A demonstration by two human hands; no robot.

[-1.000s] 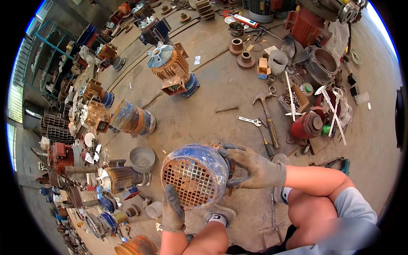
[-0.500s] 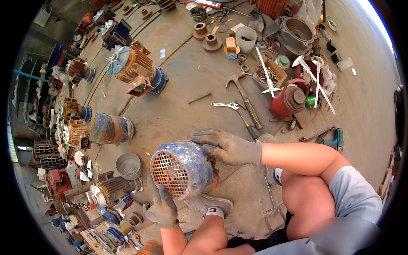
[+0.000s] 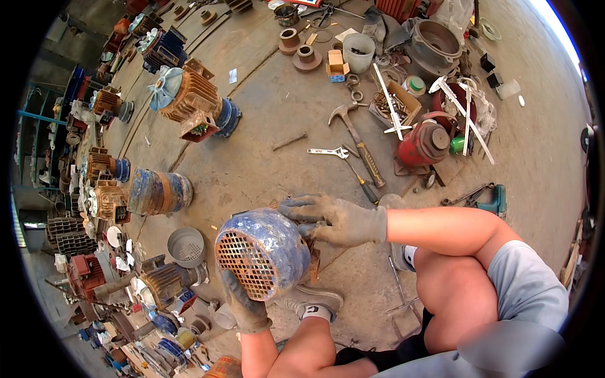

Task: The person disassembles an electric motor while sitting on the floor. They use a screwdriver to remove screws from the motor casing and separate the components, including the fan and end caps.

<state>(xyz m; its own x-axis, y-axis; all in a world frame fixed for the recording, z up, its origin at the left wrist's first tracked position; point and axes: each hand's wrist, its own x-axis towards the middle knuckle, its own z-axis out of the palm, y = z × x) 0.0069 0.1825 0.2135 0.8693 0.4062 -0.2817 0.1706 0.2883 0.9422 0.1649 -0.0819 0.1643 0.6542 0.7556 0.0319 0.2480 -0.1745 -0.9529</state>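
Observation:
A worn blue fan cover (image 3: 281, 249) with a rusty square-holed grille (image 3: 246, 266) sits between my gloved hands. Its grille faces left and toward me; a rusty orange part (image 3: 316, 263) shows behind it, so it seems fitted on an electric motor, mostly hidden. My left hand (image 3: 244, 305), in a grey glove, presses the near lower edge of the grille, fingers pointing up. My right hand (image 3: 334, 219), gloved too, lies over the right rear rim, its long fingers across the top and its thumb lower on the side.
Beyond lie a hammer (image 3: 359, 146), an adjustable wrench (image 3: 328, 152), a screwdriver (image 3: 362, 183) and a bolt (image 3: 290, 141). A red jack (image 3: 423, 145) and calipers (image 3: 466, 120) stand right. An orange motor (image 3: 192, 97) and a blue cylinder (image 3: 161, 191) stand left, beside many motor parts.
The fan cover has shifted slightly left, and more of its grille faces me. My left hand has moved from its left side onto the grille's lower edge. The right hand stays on the rim.

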